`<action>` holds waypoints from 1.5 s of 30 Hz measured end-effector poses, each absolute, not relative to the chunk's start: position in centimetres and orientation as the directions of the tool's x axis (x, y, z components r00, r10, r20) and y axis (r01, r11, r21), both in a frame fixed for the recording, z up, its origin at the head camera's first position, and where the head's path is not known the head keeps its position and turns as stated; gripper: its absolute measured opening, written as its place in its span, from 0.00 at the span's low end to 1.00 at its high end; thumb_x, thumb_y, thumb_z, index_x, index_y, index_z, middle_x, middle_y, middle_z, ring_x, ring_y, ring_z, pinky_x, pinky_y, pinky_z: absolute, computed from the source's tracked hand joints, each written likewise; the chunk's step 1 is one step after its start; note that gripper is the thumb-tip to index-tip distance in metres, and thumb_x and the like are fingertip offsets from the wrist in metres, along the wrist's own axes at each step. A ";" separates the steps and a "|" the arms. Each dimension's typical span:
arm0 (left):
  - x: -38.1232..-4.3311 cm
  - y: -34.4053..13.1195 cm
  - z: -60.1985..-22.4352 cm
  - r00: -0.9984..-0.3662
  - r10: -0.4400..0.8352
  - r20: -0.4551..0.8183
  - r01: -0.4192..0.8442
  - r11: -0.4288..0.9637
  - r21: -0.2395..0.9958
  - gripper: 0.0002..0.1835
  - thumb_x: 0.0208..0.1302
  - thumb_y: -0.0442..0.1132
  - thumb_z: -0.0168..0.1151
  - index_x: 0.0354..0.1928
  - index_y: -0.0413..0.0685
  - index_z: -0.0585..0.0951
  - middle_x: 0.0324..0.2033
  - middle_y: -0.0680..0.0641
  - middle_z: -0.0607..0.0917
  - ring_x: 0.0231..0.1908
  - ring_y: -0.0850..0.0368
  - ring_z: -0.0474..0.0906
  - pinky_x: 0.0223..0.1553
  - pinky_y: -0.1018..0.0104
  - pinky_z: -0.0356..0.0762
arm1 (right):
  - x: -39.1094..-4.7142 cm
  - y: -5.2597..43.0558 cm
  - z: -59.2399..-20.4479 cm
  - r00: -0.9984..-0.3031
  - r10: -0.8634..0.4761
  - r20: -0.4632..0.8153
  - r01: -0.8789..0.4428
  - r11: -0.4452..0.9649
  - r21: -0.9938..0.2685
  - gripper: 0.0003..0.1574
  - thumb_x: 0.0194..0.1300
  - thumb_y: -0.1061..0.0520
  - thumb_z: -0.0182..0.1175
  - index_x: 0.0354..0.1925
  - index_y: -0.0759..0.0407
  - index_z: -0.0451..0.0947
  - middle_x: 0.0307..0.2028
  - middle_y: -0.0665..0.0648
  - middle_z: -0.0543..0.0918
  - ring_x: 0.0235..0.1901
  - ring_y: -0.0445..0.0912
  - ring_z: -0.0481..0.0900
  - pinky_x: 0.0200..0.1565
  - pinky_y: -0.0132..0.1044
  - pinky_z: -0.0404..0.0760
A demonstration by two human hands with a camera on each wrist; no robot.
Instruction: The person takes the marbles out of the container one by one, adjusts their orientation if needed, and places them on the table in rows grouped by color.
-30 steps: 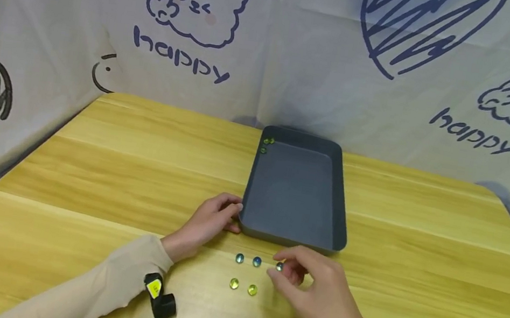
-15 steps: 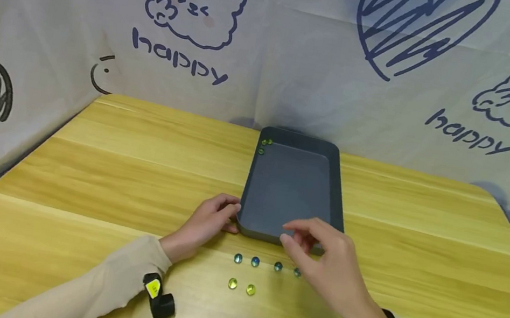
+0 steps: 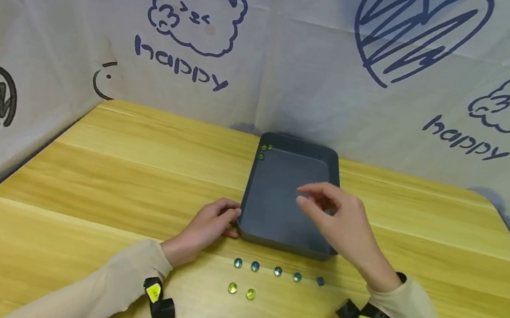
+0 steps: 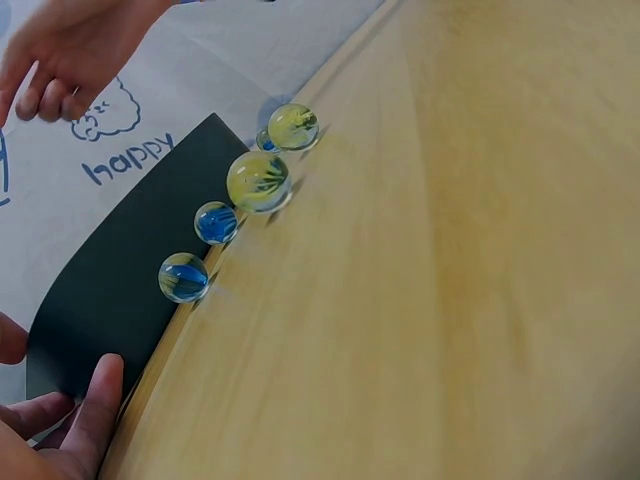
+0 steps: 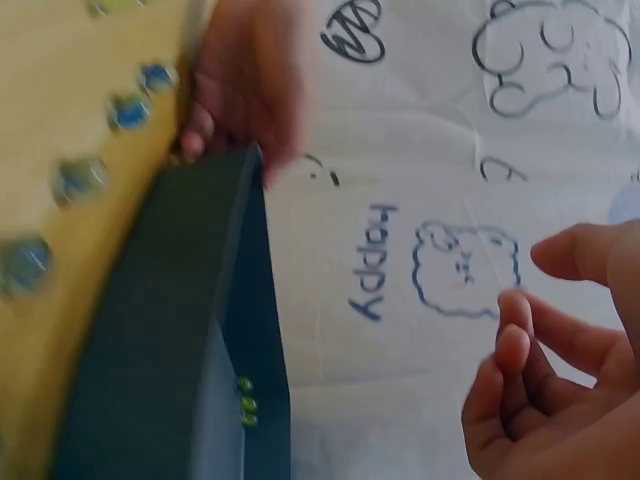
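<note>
My left hand (image 3: 206, 225) grips the near left corner of a dark grey rectangular tray (image 3: 279, 246), its fingertips at the rim and outer wall. The left wrist view shows the thumb (image 4: 103, 385) against the tray's outside. Above the tray's right half hovers my right hand (image 3: 344, 218), thumb and index finger apart. No marble shows between those fingers in the right wrist view. Three yellow-green marbles (image 3: 262, 157) lie in the tray's far left corner. In front of the tray, several blue marbles (image 3: 278, 271) form a row, with two yellow marbles (image 3: 250, 294) nearer me.
The wooden table (image 3: 86, 179) carries everything. A white cloth (image 3: 287, 66) with drawings and lettering hangs behind and at the left. Each sleeve bears a black wrist camera, the left one (image 3: 161, 306) over the table and the right one (image 3: 357, 316) right of the marbles.
My right hand has moved from the blue row up and away over the tray, uncovering the row's right end. The left hand stays at the tray corner; the visible marbles keep their places.
</note>
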State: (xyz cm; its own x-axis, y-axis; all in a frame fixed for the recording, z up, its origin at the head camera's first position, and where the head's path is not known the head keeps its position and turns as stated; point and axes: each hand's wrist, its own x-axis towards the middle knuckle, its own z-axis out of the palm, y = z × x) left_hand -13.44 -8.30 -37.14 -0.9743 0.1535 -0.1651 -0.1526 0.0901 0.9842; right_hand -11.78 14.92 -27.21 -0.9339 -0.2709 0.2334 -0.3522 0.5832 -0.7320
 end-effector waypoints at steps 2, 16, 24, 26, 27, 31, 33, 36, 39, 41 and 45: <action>-13.5 -8.2 -37.1 -0.975 0.155 -0.162 -0.149 0.092 0.985 0.18 0.72 0.35 0.49 0.57 0.30 0.73 0.44 0.36 0.78 0.35 0.53 0.79 0.38 0.63 0.84 | -12.9 15.5 -26.6 -0.945 -0.281 0.168 -0.306 0.575 -0.758 0.16 0.70 0.51 0.59 0.51 0.56 0.81 0.41 0.53 0.82 0.37 0.45 0.78 0.36 0.38 0.78; -13.7 -8.3 -36.8 -0.973 0.161 -0.168 -0.153 0.098 0.983 0.18 0.73 0.35 0.48 0.58 0.30 0.73 0.45 0.35 0.78 0.36 0.52 0.79 0.39 0.63 0.84 | -21.9 17.9 -24.7 -0.916 -0.391 -0.086 -0.211 0.655 -0.725 0.24 0.73 0.50 0.54 0.61 0.59 0.75 0.53 0.61 0.77 0.45 0.53 0.74 0.45 0.45 0.77; -13.6 -8.2 -37.1 -0.971 0.154 -0.181 -0.168 0.092 0.981 0.18 0.73 0.35 0.48 0.58 0.30 0.72 0.45 0.35 0.78 0.37 0.52 0.78 0.39 0.63 0.84 | -25.4 17.4 -26.6 -0.908 -0.385 -0.164 -0.140 0.648 -0.749 0.24 0.70 0.52 0.57 0.61 0.58 0.75 0.58 0.62 0.75 0.55 0.59 0.72 0.57 0.55 0.73; -13.6 -8.2 -37.1 -0.971 0.156 -0.180 -0.167 0.090 0.982 0.18 0.73 0.35 0.48 0.58 0.29 0.72 0.45 0.35 0.78 0.37 0.52 0.78 0.39 0.63 0.84 | -26.2 17.0 -27.2 -0.910 -0.379 -0.166 -0.132 0.645 -0.753 0.24 0.70 0.52 0.58 0.61 0.58 0.75 0.57 0.62 0.76 0.56 0.59 0.72 0.58 0.55 0.73; -13.6 -8.2 -37.1 -0.971 0.156 -0.181 -0.168 0.090 0.982 0.18 0.73 0.35 0.48 0.59 0.29 0.72 0.45 0.35 0.77 0.37 0.51 0.78 0.39 0.63 0.84 | -26.5 16.7 -27.5 -0.912 -0.376 -0.164 -0.128 0.641 -0.757 0.24 0.70 0.53 0.58 0.61 0.58 0.75 0.57 0.62 0.76 0.56 0.58 0.72 0.58 0.55 0.73; -13.5 -8.2 -37.2 -0.971 0.156 -0.181 -0.169 0.087 0.982 0.18 0.73 0.34 0.48 0.59 0.29 0.71 0.45 0.35 0.77 0.38 0.51 0.78 0.39 0.63 0.84 | -27.5 15.1 -28.7 -0.915 -0.370 -0.160 -0.109 0.610 -0.785 0.25 0.69 0.54 0.58 0.61 0.61 0.74 0.58 0.62 0.75 0.55 0.58 0.72 0.58 0.53 0.73; -13.5 -8.2 -37.1 -0.971 0.152 -0.182 -0.171 0.084 0.982 0.18 0.73 0.34 0.48 0.59 0.29 0.72 0.44 0.35 0.77 0.38 0.52 0.78 0.39 0.63 0.84 | -27.9 14.2 -29.0 -0.917 -0.366 -0.161 -0.096 0.592 -0.800 0.25 0.70 0.55 0.58 0.62 0.63 0.73 0.57 0.63 0.75 0.54 0.59 0.72 0.57 0.53 0.73; -13.5 -8.2 -37.0 -0.972 0.151 -0.180 -0.170 0.078 0.982 0.18 0.73 0.35 0.48 0.58 0.30 0.72 0.44 0.35 0.78 0.37 0.53 0.78 0.38 0.63 0.84 | -28.3 13.3 -29.6 -0.925 -0.344 -0.160 -0.083 0.594 -0.800 0.25 0.69 0.56 0.58 0.62 0.64 0.73 0.54 0.63 0.77 0.53 0.59 0.73 0.56 0.51 0.74; -13.4 -8.2 -37.1 -0.970 0.155 -0.186 -0.175 0.079 0.981 0.18 0.73 0.34 0.48 0.58 0.29 0.72 0.44 0.35 0.78 0.36 0.53 0.79 0.38 0.64 0.84 | -28.7 12.7 -30.3 -0.933 -0.320 -0.165 -0.066 0.603 -0.795 0.25 0.70 0.56 0.58 0.62 0.64 0.73 0.53 0.64 0.77 0.53 0.59 0.73 0.56 0.50 0.75; -13.3 -8.3 -37.2 -0.970 0.159 -0.184 -0.173 0.080 0.982 0.18 0.73 0.34 0.48 0.58 0.29 0.72 0.44 0.35 0.77 0.36 0.53 0.78 0.38 0.63 0.84 | -29.0 12.4 -30.8 -0.936 -0.304 -0.177 -0.048 0.608 -0.793 0.24 0.70 0.56 0.57 0.61 0.63 0.73 0.54 0.63 0.77 0.53 0.57 0.74 0.56 0.48 0.76; -13.3 -8.4 -37.1 -0.972 0.156 -0.178 -0.168 0.072 0.983 0.18 0.73 0.34 0.48 0.58 0.29 0.72 0.44 0.35 0.77 0.37 0.52 0.78 0.38 0.62 0.84 | -29.8 11.7 -31.9 -0.923 -0.303 -0.235 -0.013 0.637 -0.771 0.24 0.71 0.55 0.55 0.62 0.62 0.73 0.57 0.63 0.77 0.51 0.55 0.76 0.54 0.46 0.76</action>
State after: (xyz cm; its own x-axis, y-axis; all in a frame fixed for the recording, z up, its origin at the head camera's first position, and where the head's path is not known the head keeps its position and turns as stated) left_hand -13.27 -8.40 -37.14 -0.9716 0.1562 -0.1777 -0.1682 0.0721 0.9831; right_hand -29.75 11.67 -31.93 -0.9234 -0.3033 -0.2353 -0.0129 0.6370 -0.7707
